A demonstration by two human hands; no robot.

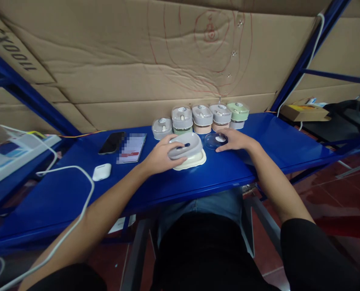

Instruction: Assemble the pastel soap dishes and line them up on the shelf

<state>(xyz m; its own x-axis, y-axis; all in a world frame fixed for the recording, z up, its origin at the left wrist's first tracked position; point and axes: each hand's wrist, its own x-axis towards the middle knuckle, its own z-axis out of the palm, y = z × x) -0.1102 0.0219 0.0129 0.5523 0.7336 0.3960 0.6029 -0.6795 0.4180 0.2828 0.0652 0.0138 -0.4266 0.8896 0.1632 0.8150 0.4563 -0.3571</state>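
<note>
My left hand is wrapped round the left side of a grey oval container, which is tilted above a cream tray-like piece on the blue table. A small dark spot shows inside the grey container. To the right, my right hand grips the edge of a clear lid with a round white label, low over the table. Behind both hands stand several lidded boxes in grey, pink and green, most stacked in twos, such as a green-topped one at the right end.
A dark phone, a second phone with a lit screen and a white earbud case lie at left. A white cable crosses my left forearm. Cardboard backs the blue table.
</note>
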